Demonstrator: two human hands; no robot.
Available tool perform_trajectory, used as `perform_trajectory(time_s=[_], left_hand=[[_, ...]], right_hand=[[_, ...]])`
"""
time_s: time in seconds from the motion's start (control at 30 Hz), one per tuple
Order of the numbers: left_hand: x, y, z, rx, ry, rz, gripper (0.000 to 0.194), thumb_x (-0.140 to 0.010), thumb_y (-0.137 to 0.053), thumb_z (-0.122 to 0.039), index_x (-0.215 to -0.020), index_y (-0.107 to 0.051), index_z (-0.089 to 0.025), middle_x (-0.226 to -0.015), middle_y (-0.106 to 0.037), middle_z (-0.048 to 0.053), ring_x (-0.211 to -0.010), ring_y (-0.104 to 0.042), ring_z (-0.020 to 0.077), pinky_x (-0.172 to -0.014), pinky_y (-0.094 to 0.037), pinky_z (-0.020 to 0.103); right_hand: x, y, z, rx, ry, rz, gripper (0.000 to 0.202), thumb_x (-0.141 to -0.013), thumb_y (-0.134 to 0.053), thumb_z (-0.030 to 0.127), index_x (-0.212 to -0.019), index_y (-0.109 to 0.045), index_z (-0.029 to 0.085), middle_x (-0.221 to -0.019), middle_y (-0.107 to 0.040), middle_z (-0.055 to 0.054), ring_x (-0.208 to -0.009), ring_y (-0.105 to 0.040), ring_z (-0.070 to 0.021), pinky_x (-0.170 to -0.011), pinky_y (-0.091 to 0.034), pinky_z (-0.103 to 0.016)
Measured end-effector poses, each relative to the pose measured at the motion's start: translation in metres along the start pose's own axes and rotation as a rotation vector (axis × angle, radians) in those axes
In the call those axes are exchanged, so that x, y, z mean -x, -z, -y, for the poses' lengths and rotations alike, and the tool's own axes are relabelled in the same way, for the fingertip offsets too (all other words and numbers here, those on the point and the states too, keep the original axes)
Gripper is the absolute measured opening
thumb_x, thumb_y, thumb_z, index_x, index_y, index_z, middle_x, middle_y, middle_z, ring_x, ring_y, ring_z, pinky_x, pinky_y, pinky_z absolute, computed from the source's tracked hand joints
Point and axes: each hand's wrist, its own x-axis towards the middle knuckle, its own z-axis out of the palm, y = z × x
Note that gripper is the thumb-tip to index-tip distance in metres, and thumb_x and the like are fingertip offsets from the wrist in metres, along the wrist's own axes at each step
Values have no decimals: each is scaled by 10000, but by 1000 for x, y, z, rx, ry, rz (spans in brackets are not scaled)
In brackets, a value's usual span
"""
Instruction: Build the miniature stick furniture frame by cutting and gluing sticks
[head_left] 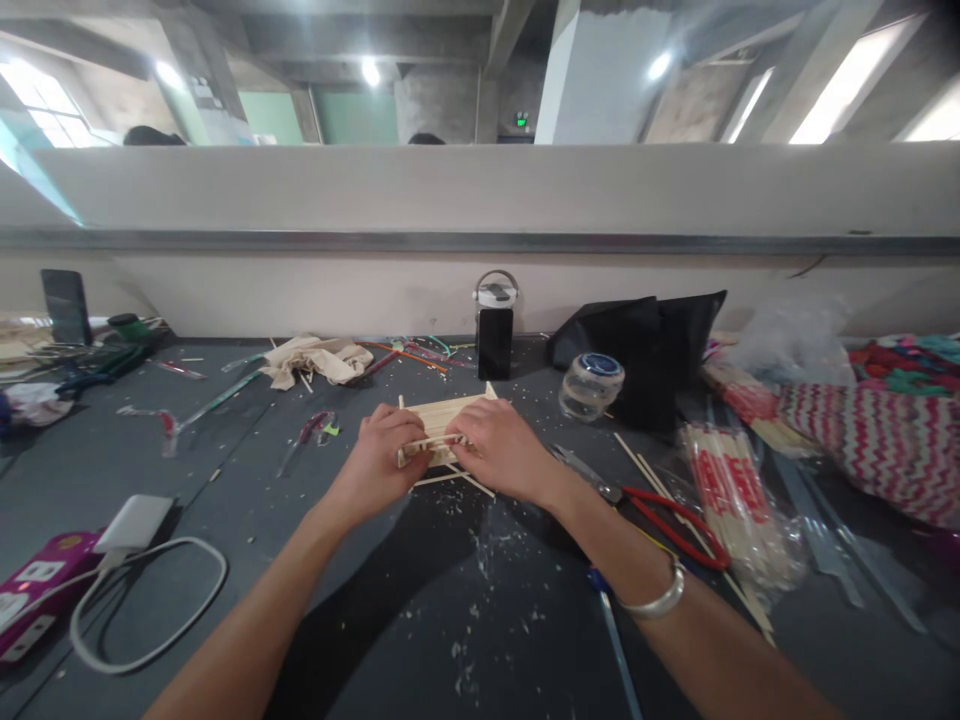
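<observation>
Silver glints nearest, a bracelet [663,598] round the right wrist. Beyond it the right hand [501,445] and the left hand [382,450] curl their fingers [397,422] round either side of a small stick structure [442,412], grasping it at the middle of the table [255,440]; whether its underside touches the top is hidden. Pale wooden pieces lie side by side like a deck, a short crosspiece [435,441] bridges the hands, and thin sticks [450,477] jut out below. It should prove light, stiff along each stick, dry rather than slippery, yet fragile where pieces meet — a twist could spring a joint. The outer ends, pinched evenly from both sides, look the safest hold.

Dark grey, the table is strewn with pale shavings [481,545]. A purple power strip [52,580] sits at the left, a white adapter [136,522] beside it; at the right lie red-handled scissors [637,494] and a plastic packet of sticks [735,490]. Farther back come a clear jar [591,395], a slumped black bag [637,340] and an upright phone [495,343]. Behind them runs a pale partition [315,190], and over it shows the room — a white pillar [596,75], ceiling lamps [370,70], a green exit sign [521,119].
</observation>
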Motion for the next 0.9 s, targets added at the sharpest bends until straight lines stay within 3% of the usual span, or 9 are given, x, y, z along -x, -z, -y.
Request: perform_trajectory(time_s=[0.9], left_hand=[[2, -2, -4, -10, 10, -4, 98, -816, -555, -146, -740, -604, -182, -885, -658, 58, -877, -520, 227, -781, -400, 388]], right_hand=[[0, -2, 0, -8, -6, -4, 101, -848, -550, 155, -817, -638, 193, -861, -684, -40, -875, -580, -202, -770, -367, -321]])
